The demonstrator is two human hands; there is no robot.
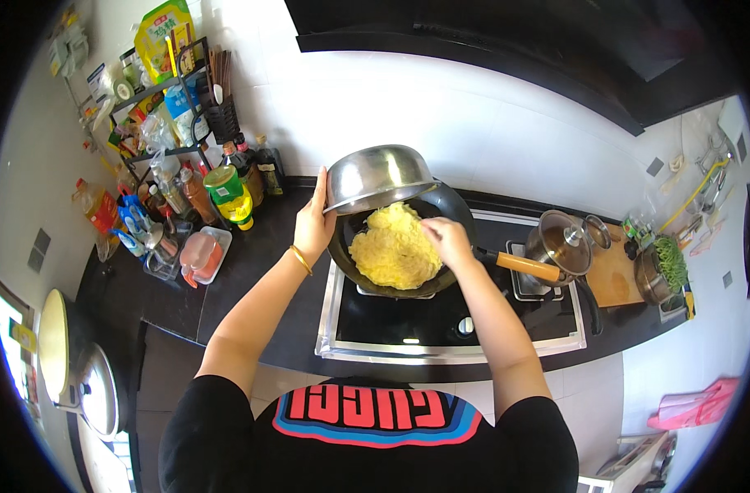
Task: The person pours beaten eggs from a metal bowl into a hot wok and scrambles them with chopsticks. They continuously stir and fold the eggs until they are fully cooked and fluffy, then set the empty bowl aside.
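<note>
My left hand (312, 226) is closed on the rim of a shiny metal bowl (379, 172), which is tipped with its mouth down over the far side of a dark wok (340, 256). In the wok lies a soft yellow mass (398, 251) that looks like beaten or cooked egg; its upper part reaches up to the bowl's lip. My right hand (447, 241) is over the wok's right side, fingers bent together at the edge of the yellow food. Whatever those fingers hold is hidden. The wok's wooden handle (527, 267) points right, below my right wrist.
The wok sits on a gas stove (424, 329). To its right are a glass-lidded pot (559, 246), a wooden board (617, 275) and a pot with green vegetables (669, 263). Bottles (227, 193) and a seasoning rack (165, 94) crowd the left. A black range hood (490, 49) overhangs.
</note>
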